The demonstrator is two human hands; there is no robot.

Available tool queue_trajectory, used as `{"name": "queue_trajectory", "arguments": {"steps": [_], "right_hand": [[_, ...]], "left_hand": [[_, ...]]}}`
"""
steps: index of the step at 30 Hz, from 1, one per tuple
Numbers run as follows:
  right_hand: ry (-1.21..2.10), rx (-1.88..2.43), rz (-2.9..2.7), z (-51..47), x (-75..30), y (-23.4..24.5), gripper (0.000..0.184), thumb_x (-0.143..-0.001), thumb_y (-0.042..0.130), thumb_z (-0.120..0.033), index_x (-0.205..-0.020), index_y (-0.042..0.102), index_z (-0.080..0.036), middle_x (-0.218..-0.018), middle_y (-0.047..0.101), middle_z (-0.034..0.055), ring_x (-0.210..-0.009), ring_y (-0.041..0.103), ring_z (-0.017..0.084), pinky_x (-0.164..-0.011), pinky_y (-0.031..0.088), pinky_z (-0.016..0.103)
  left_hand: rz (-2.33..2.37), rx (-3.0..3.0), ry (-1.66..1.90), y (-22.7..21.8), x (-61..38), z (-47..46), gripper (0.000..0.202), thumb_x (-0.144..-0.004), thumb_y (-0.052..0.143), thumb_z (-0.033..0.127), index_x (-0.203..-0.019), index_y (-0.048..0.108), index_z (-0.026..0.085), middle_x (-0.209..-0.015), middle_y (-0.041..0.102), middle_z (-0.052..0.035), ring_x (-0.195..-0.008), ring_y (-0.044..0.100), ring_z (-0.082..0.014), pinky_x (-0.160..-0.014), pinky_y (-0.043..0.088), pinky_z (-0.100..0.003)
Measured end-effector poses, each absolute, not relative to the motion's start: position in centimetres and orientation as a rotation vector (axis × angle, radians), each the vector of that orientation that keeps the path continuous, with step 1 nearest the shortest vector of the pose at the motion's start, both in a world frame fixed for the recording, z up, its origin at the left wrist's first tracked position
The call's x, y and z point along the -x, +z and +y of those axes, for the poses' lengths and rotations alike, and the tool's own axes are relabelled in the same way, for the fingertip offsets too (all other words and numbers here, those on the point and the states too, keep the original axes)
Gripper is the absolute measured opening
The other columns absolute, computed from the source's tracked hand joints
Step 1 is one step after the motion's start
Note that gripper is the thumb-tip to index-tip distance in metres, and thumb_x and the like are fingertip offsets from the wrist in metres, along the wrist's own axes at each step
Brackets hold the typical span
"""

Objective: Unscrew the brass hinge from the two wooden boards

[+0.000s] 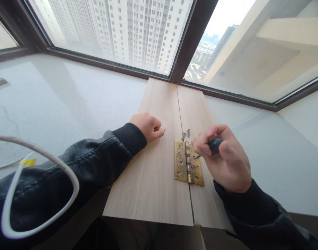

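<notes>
Two light wooden boards (153, 173) lie side by side on a white windowsill. A brass hinge (188, 167) spans the seam between them. My right hand (223, 159) is closed round a black-handled screwdriver (215, 145), its tip down at the hinge's right leaf. My left hand (147, 125) rests on the left board with its fingers curled into a loose fist, holding nothing that shows. Two loose screws (186, 134) lie just beyond the hinge near the seam.
The white sill (70, 97) stretches left and right of the boards, under a dark-framed window (185, 41). A white cable (44, 163) with a yellow tag loops over my left sleeve. The boards overhang the sill's near edge.
</notes>
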State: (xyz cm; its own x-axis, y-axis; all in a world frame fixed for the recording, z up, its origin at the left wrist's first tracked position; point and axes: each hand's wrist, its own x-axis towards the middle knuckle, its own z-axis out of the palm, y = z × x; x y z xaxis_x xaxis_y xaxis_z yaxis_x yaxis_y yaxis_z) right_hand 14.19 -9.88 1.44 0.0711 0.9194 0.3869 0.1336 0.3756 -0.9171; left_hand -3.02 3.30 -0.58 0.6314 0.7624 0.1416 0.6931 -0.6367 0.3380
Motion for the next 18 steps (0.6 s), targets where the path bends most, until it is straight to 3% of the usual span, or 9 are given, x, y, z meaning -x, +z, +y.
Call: {"name": "queue_trajectory", "arguments": {"steps": [2, 6, 10, 14, 18], "right_hand": [[0.76, 1.017, -1.387, -10.0, -14.8, 1.4, 0.022, -0.085, 0.063, -0.046, -0.083, 0.05, -0.028, -0.064, 0.044, -0.0054, -0.057, 0.042, 0.014, -0.059, 0.041, 0.033], [0.719, 1.004, -1.442, -10.3, -16.6, 1.4, 0.017, -0.077, 0.075, -0.043, -0.081, 0.067, -0.028, -0.084, 0.055, 0.0001, -0.08, 0.054, 0.018, -0.081, 0.047, 0.04], [0.788, 1.001, -1.532, -10.6, -17.6, 1.4, 0.024, -0.073, 0.079, -0.039, -0.094, 0.075, -0.031, -0.08, 0.063, 0.0011, -0.077, 0.059, 0.019, -0.081, 0.053, 0.044], [0.856, 0.964, -1.515, -10.8, -17.1, 1.8, 0.028, -0.086, 0.066, -0.038, -0.114, 0.067, -0.035, -0.081, 0.07, 0.0, -0.072, 0.065, 0.019, -0.082, 0.056, 0.049], [0.92, 0.934, -1.315, -10.7, -16.0, 2.1, 0.018, -0.092, 0.053, -0.037, -0.09, 0.069, -0.029, -0.065, 0.057, -0.0024, -0.063, 0.056, 0.016, -0.076, 0.053, 0.043]], "left_hand": [[1.187, -2.597, 0.391, -0.5, 3.0, 3.3, 0.045, -0.08, 0.051, 0.042, -0.047, 0.031, 0.019, -0.047, 0.031, 0.0018, -0.05, 0.024, -0.0121, -0.053, 0.021, -0.031], [1.187, -2.591, 0.394, -0.4, 3.0, 3.2, 0.045, -0.08, 0.052, 0.041, -0.047, 0.03, 0.018, -0.047, 0.031, 0.002, -0.049, 0.022, -0.0117, -0.053, 0.021, -0.031], [1.191, -2.595, 0.408, -0.6, 3.0, 3.3, 0.046, -0.08, 0.052, 0.042, -0.047, 0.03, 0.019, -0.047, 0.03, 0.002, -0.049, 0.022, -0.0118, -0.053, 0.021, -0.031], [1.205, -2.595, 0.405, -0.8, 3.0, 3.4, 0.046, -0.08, 0.051, 0.042, -0.047, 0.03, 0.018, -0.046, 0.03, 0.0019, -0.049, 0.021, -0.0115, -0.053, 0.021, -0.031], [1.201, -2.595, 0.411, -0.8, 3.0, 3.4, 0.046, -0.08, 0.051, 0.043, -0.047, 0.029, 0.018, -0.046, 0.03, 0.002, -0.048, 0.021, -0.0111, -0.052, 0.021, -0.031]]}}
